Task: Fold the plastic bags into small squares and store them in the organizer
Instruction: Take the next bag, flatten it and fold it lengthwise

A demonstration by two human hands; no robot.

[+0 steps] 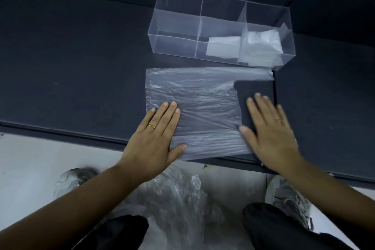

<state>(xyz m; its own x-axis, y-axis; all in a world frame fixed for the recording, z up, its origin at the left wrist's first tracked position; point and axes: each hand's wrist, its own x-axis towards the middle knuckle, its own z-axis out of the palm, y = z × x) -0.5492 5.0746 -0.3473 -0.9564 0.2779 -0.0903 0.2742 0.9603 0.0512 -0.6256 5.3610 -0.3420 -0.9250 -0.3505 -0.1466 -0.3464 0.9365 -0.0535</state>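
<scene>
On the dark mat (81, 67), near its front edge: my left hand (154, 138) lies flat, fingers straight and together, pressing the lower left corner of the plastic bag (203, 103). The bag is spread out, wrinkled, one handle strip running right along its far edge. My right hand (272, 134) is also flat with fingers straight and spread, the thumb at the bag's right edge, the fingers over bare mat; slightly blurred. Neither hand grips anything. Just behind the bag stands the clear organizer (174, 26): left section holds nothing, middle holds one folded bag (223, 46), right holds a stack of folded bags (261, 46). Floor between my knees: loose heap of bags (178, 199).
</scene>
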